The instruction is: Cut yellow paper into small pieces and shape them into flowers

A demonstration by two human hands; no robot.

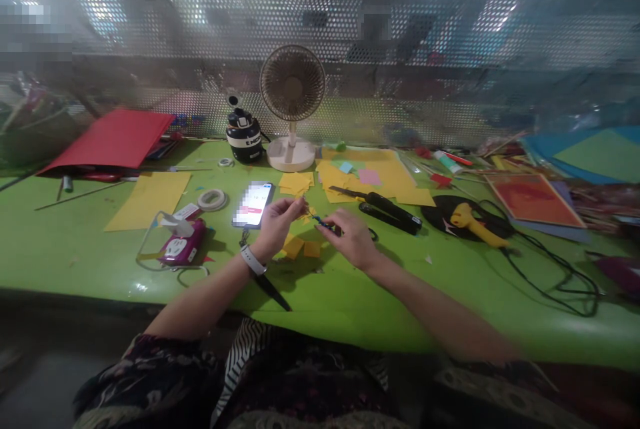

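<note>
My left hand (278,225) is closed in a pinch, thumb against finger, at the middle of the table. Something small sits at its fingertips, too blurred to name. Facing it, my right hand (354,237) is closed around a slim dark-blue tool (321,221), whose tip points at the left fingertips. The tool's kind does not show clearly. Yellow paper squares (293,247) lie below the hands, and a stack of yellow paper pieces (296,183) lies beyond them. A lit phone (254,205) rests just left of my left hand.
A white fan (291,155) and a dark jug (244,139) stand at the back. A long black tool (393,212) lies right of my hands, then a yellow glue gun (475,223) with its cable. Leftward are a tape roll (211,199), a purple box (183,247) and red sheets (115,139).
</note>
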